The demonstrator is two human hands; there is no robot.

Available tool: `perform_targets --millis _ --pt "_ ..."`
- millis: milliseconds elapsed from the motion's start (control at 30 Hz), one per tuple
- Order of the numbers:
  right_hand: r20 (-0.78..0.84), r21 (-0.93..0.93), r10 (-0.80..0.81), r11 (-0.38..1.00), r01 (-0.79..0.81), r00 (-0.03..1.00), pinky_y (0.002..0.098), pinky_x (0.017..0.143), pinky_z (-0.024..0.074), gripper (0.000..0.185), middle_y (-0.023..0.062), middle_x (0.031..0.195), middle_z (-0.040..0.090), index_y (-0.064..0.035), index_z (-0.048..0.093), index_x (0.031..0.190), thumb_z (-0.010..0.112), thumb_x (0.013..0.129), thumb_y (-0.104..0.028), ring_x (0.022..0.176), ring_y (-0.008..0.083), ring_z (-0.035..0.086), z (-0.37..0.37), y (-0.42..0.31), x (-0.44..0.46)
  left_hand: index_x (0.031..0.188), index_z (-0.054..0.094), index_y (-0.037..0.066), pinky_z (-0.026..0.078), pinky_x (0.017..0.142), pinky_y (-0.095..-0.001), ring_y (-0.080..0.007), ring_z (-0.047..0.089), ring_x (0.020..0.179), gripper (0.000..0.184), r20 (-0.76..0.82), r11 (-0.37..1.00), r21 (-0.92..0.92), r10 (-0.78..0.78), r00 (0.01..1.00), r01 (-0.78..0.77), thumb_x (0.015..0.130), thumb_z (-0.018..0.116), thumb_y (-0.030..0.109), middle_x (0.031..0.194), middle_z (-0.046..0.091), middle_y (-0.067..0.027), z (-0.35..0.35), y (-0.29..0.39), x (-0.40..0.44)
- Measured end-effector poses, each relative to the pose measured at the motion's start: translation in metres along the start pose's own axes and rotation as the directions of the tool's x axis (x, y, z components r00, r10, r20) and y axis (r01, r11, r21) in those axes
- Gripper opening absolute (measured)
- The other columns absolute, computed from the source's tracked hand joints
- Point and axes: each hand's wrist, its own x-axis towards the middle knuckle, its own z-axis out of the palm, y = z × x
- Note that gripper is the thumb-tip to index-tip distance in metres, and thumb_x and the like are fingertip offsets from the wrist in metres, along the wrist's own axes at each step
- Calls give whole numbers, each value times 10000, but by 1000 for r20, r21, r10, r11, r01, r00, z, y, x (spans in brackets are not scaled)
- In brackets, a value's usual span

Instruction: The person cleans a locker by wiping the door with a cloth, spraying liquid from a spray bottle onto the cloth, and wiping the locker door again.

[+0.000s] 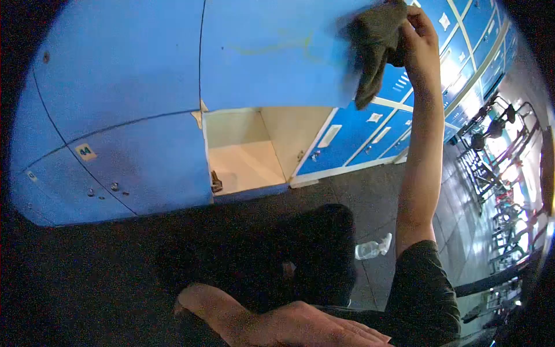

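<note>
High on the right, my right hand (421, 36) is closed on a dark grey-brown cloth (376, 43). The cloth hangs in folds, its left edge blurred, in front of the right side of a blue locker panel (272, 69). Faint yellow streaks (277, 47) mark that panel. Below it, an open locker compartment (245, 165) shows pale inner walls, with a dark latch at its lower left. My left hand (329, 328) lies low in the view near my dark-clothed legs, fingers stretched out and holding nothing visible; its fingertips are partly cut off by the frame.
A clear spray bottle (370, 248) lies on the dark tiled floor (341, 188) beside my knee. Closed blue lockers with small locks and a number tag (85, 151) stand at left. More lockers (370, 130) run off to the right, towards gym equipment (491, 133).
</note>
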Motion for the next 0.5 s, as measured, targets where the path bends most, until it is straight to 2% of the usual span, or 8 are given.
perform_targets --millis 67,167,267,333,367,400,433,500 --pt "25 208 22 978 -27 999 265 762 504 119 -10 924 618 -77 574 1005 650 1028 -166 844 91 598 9 -3 0 1317 588 -179 495 1070 -549 -459 620 1261 688 -12 999 5 43 999 -43 1104 420 453 1338 605 -371 3 1 3" --pt "-76 206 91 976 -74 993 244 752 489 98 -8 896 619 -63 611 1032 658 1017 -148 820 88 597 31 -21 -8 1334 579 -173 469 1098 -558 -459 620 1264 615 90 988 146 44 995 -57 1109 452 385 1347 601 -371 -9 11 0" --pt "-154 -171 -18 985 -9 988 236 741 478 108 -13 873 630 -58 648 1039 677 999 -154 825 79 598 33 -26 -6 1342 582 -162 391 1168 -547 -470 618 1266 619 379 968 219 33 925 -124 1078 535 396 1329 626 -349 -52 23 8" --pt "-178 -331 -28 943 -33 984 234 738 469 111 -13 874 645 -66 668 1032 694 982 -162 845 72 600 27 -21 -3 1216 625 -94 412 1059 -509 -412 637 1061 507 307 939 310 48 951 -147 1057 576 384 1153 677 -286 -57 31 11" --pt "-193 -409 -41 912 -42 980 233 736 464 113 -13 875 652 -71 678 1028 702 973 -166 855 69 600 22 -15 1 1089 665 -31 468 920 -477 -348 658 855 397 114 907 402 84 990 -123 1052 583 356 988 716 -234 -47 36 9" --pt "-175 -392 -49 920 -24 983 249 763 469 150 -8 915 673 -91 681 1076 728 957 -171 877 77 604 16 -5 4 1039 661 -37 491 856 -435 -284 660 804 299 -7 885 457 102 995 -88 1023 614 258 926 706 -191 -46 36 11" --pt "-104 -439 -113 897 56 988 279 841 524 263 58 1026 728 -11 675 1200 685 980 -154 893 111 649 9 2 13 989 658 -42 514 792 -394 -219 662 754 203 -130 863 504 119 984 -38 994 645 160 863 696 -148 -46 35 12" --pt "-189 -420 -108 907 19 976 330 825 564 316 112 977 754 -30 693 1177 749 916 -199 899 182 709 19 3 7 918 652 -39 537 721 -343 -145 661 713 106 -341 791 581 24 940 191 969 666 53 802 677 -89 -49 39 11"
